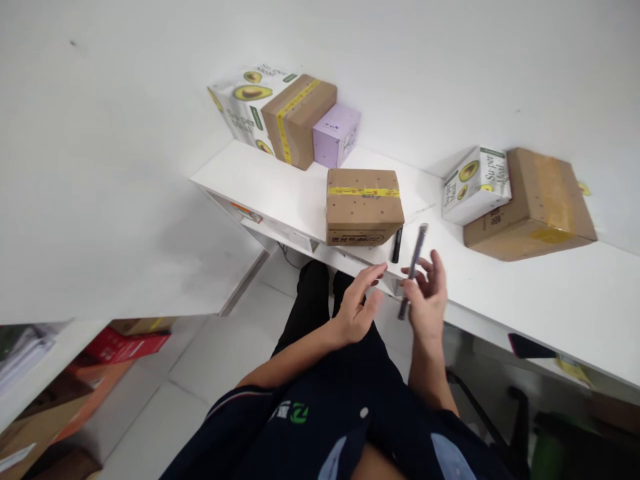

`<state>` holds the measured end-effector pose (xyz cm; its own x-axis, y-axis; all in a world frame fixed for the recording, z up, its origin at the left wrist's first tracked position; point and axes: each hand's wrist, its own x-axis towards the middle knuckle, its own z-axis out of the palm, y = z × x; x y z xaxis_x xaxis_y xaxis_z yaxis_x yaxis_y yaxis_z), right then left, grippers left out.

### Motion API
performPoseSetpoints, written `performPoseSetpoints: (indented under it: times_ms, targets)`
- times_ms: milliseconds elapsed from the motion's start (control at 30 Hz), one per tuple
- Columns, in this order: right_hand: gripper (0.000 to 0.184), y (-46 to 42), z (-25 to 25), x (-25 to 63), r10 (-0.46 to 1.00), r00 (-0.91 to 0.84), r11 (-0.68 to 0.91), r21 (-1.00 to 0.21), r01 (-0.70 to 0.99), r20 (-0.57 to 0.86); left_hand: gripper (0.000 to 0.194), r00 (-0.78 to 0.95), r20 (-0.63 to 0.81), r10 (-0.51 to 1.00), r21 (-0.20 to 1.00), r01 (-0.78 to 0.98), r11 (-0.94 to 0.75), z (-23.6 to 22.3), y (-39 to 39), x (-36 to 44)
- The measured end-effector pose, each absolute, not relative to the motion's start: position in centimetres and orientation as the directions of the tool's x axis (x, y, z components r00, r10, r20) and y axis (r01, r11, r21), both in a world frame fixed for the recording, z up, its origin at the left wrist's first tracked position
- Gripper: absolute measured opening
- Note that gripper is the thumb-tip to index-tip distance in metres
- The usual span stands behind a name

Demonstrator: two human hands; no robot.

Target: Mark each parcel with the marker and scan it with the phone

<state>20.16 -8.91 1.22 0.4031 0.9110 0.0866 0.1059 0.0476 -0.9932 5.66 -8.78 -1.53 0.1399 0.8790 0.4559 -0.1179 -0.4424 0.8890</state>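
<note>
My right hand [427,301] holds a slim dark pen [417,254] between thumb and fingers, out over the front edge of the white shelf-top [525,293]. The pen stands at a slant and its outline is a little blurred. My left hand [358,305] is open and holds nothing, its fingers stretched toward the right hand near the shelf-top's edge. Just beyond it sits a brown cardboard box [364,212] with a band of yellow tape. Beside the box's right side lies a short black stick-like thing [397,245], partly hidden by the box.
Against the wall at the left stand a white avocado-print box [245,110], a taped brown carton [300,120] and a lilac box [337,133]. To the right are a smaller avocado-print box [477,183] and a large brown carton [535,207]. A dark chair [517,427] stands below.
</note>
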Motion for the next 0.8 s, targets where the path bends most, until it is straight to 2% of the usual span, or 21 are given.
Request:
performPoseSetpoints:
  times_ms: [100,200,333,400,500,567,633,800]
  targets:
    - [0.083,-9.3,0.7,16.3,0.928,0.351,0.070,-0.983,0.168,0.126,0.054,0.069,0.341,0.938,0.913,-0.263,-0.312,-1.2,-9.8,6.3]
    - [0.085,-9.3,0.0,14.2,0.939,0.308,0.077,-0.966,0.246,0.153,0.054,-0.089,0.285,0.954,0.911,-0.283,-0.299,-1.2,-10.4,6.0]
    - [0.070,-9.4,0.4,13.7,0.962,0.233,0.124,-0.988,0.093,0.143,0.046,-0.275,0.204,0.940,0.933,-0.236,-0.271,-1.2,-10.3,4.7]
    - [0.058,-9.4,1.2,13.9,0.960,0.253,0.116,-0.993,0.010,0.115,0.047,-0.316,0.115,0.942,0.932,-0.293,-0.212,-1.1,-9.9,4.2]
    - [0.040,-9.0,2.0,14.1,0.946,0.317,0.084,-0.996,-0.032,0.070,0.051,-0.286,-0.061,0.956,0.862,-0.497,-0.094,-0.7,-9.0,4.1]
    - [0.035,-8.7,2.0,14.2,0.938,0.344,0.076,-0.995,-0.067,0.049,0.050,-0.223,-0.123,0.967,0.790,-0.612,-0.041,-0.3,-8.6,4.4]
    - [0.033,-8.4,1.7,14.1,0.933,0.358,0.088,-0.989,-0.122,0.039,0.048,-0.180,-0.126,0.976,0.746,-0.665,-0.026,0.1,-8.4,4.6]
    - [0.029,-7.9,1.2,14.0,0.920,0.391,0.115,-0.975,-0.187,0.034,0.048,-0.154,-0.129,0.980,0.735,-0.679,-0.010,0.5,-8.1,4.9]
